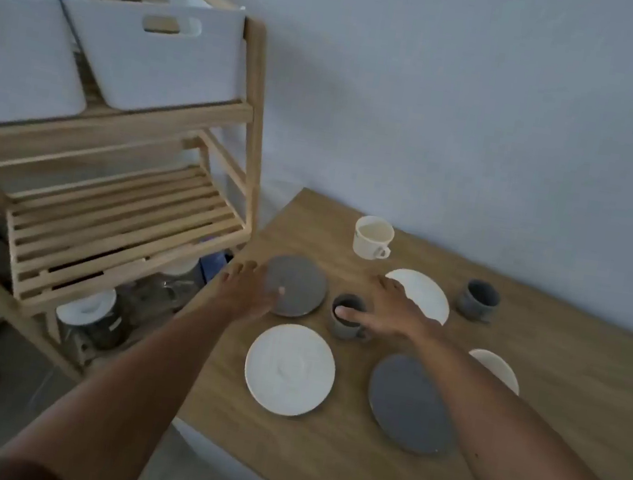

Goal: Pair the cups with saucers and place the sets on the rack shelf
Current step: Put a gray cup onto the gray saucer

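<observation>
On the wooden table [316, 463] lie two grey saucers [300, 282] [410, 403] and two white saucers [290, 370] [427, 292]. A grey cup [346, 321] stands in the middle, a second grey cup [477, 299] at the right, a white cup [372, 237] at the back. Another white cup [500, 369] is partly hidden behind my right forearm. My left hand [248, 291] hovers open over the near-left edge of the far grey saucer. My right hand [386, 310] is spread over the middle grey cup, thumb at its rim. The slatted rack shelf [123, 212] stands at the left.
Two white bins [158, 54] fill the rack's top shelf. Glass jars with white lids [89, 313] sit on the rack's lowest level. A grey wall runs behind the table.
</observation>
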Available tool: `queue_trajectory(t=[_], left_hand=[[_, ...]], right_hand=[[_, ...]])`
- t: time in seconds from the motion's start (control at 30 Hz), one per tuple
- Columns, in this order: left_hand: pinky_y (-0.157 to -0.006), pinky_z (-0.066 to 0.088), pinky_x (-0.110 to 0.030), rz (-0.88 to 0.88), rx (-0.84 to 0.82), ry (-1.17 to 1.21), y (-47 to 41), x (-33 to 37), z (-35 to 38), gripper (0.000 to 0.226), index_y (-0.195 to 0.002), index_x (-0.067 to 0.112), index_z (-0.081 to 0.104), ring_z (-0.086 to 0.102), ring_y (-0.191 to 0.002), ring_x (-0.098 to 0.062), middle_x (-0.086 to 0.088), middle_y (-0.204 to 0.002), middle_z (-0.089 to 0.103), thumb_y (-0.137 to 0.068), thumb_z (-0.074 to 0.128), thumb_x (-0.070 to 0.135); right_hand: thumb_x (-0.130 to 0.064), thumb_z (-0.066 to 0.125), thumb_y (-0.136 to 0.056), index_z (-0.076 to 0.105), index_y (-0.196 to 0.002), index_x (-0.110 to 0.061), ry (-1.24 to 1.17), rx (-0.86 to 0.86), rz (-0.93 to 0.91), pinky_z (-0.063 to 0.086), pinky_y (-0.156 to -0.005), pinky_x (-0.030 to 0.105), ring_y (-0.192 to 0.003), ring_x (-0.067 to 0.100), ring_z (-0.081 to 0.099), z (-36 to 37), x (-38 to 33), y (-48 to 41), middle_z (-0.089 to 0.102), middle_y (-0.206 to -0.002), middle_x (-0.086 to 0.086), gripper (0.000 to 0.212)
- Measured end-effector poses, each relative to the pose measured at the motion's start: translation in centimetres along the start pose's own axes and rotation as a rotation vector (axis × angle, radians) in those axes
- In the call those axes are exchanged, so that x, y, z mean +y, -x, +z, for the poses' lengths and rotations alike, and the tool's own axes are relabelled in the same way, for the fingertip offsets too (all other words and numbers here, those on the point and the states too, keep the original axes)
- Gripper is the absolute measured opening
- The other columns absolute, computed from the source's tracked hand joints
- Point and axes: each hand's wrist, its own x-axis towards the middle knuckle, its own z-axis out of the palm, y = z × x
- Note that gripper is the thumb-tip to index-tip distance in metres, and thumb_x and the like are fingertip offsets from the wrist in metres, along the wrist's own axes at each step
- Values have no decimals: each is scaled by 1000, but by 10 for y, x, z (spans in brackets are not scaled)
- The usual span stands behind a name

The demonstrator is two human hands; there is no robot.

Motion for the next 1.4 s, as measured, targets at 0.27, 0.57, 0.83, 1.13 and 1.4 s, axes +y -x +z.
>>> queue_trajectory(t=[0.27,0.57,0.83,1.13,1.4], left_hand=[[-106,33,-52,-85,0,93,-3,-12,16,72,-145,21,24,35,-135,-37,-15,-146,36,-86,50,53],[-98,46,-47,-39,40,378,-5,-21,22,67,-141,14,34,52,-123,-33,-11,-136,53,-85,65,34],[-95,46,-42,-87,71,469,-10,-22,26,57,-132,23,43,56,-117,-27,-3,-128,59,-83,66,39],[-96,46,-41,-85,139,517,-9,-25,33,54,-129,28,45,57,-115,-21,2,-124,62,-82,66,41],[-98,46,-39,-63,154,516,-9,-26,35,53,-130,29,44,56,-117,-18,3,-127,60,-84,64,43]], right_hand=[[-94,56,-50,24,-148,-35,-98,-79,11,39,-103,43,-138,26,37,19,-6,-5,33,-156,0,119],[-75,76,-50,45,-127,-36,-227,-8,-33,54,-89,37,-109,13,57,36,2,-8,58,-129,-7,91],[-68,79,-54,51,-117,-36,-308,46,-142,52,-82,29,-102,7,59,20,-29,-47,60,-115,-15,76],[-67,78,-56,52,-117,-30,-248,47,-262,54,-78,32,-99,11,61,24,-73,-92,63,-114,-10,76],[-64,80,-59,51,-121,-27,-214,25,-307,47,-74,25,-99,11,59,39,-84,-105,63,-117,-7,78]])
